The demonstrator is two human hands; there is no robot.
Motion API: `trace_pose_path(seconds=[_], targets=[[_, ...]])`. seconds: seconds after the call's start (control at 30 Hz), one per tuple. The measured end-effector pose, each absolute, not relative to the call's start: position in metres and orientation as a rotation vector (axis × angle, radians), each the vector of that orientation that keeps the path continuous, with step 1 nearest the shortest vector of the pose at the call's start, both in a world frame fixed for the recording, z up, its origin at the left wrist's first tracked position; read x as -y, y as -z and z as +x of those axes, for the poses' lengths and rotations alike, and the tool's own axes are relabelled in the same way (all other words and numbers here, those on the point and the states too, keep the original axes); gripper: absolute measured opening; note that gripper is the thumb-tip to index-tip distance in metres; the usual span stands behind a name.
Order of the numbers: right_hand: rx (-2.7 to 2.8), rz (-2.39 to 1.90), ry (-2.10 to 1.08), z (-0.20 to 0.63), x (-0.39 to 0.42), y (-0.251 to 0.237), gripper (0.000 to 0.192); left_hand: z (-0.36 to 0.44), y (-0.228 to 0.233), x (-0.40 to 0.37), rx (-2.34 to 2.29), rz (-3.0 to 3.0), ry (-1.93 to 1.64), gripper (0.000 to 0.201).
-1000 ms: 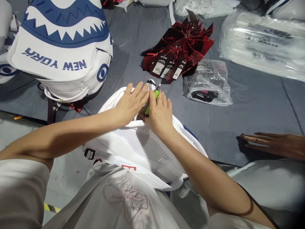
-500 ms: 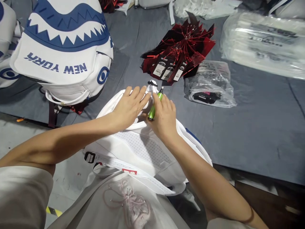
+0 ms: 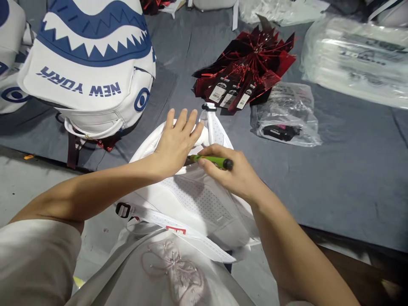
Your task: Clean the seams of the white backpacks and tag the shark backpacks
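Note:
A white backpack leans between my body and the table's edge, its dotted panel and a strap with a red label facing me. Spread flat over the bag's top is my left hand, open, with nothing in its fingers. Close beside it, my right hand grips a green pen-shaped tool between thumb and fingers. The tool's black end points right. Its other end points left toward the bag below my left palm, and the tip is hard to make out. A white strap with a black buckle rises just beyond my hands.
Another white backpack with blue teeth and lettering lies on the grey table at left. Red-black foil tags lie ahead, beside a clear bag of dark items. A plastic-wrapped bundle is at far right.
My right hand has turned the green tool from near upright to sideways, black end now rightward. My left hand's fingers have spread wider on the bag.

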State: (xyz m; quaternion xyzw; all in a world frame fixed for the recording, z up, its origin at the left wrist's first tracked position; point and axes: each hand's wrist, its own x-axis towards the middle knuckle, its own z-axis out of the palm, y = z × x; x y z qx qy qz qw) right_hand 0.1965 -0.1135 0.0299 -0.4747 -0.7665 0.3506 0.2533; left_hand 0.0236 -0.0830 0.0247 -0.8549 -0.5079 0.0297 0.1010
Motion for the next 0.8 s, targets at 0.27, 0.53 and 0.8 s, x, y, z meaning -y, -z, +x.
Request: trace_pose_path(seconds=[0.27,0.53,0.8], targets=[[2.332,-1.079,-0.889,0.207,0.109,-0.030,0.021,0.019,-0.040,0.082,1.425,-2.541,-0.207,0.062],[2.346,-1.069,-0.720,0.193,0.115,-0.025,0.020,0.016,-0.039,0.081,1.398,-2.543,-0.199,0.062],[2.435,-1.150,-0.690,0.192,0.115,-0.030,0.020,0.013,-0.036,0.081,1.347,-2.524,-0.106,0.054]])
